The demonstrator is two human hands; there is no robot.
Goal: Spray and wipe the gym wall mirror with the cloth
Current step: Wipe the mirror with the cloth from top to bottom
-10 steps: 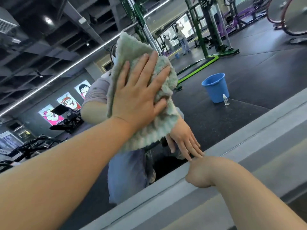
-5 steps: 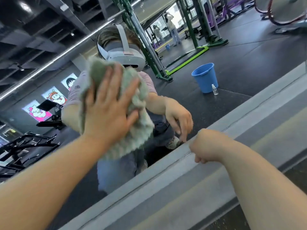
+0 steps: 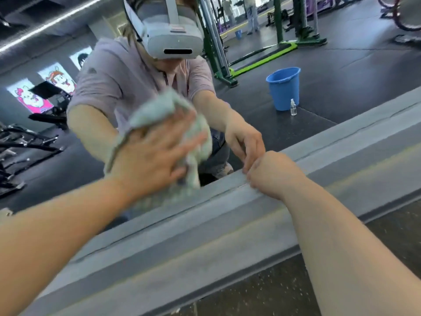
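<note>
- My left grip lay flat with its fingers spread wide. It clasped nothing and only pressed the cloth against the glass.
- The cloth, pale green and bunched, sat low on the mirror, its bottom corner hanging just above the grey ledge under the glass. The cloth and grip were blurred, which I read as a wiping stroke under way.
- My right grip was curled in, its fingertips touching the mirror's bottom edge where it meets the ledge. The reflection showed nothing in it, so I took it to be bracing me.
- Further right, and only in the reflection, a blue bucket stood on the gym floor with a small clear spray bottle just beside it.
- With the bottle set down and neither grip on it, I judged the spraying done for this patch at least and the wiping in hand.
- I saw no drops or streaks on the glass, but it ran past the frame. I could not tell how much was left to wipe.
</note>
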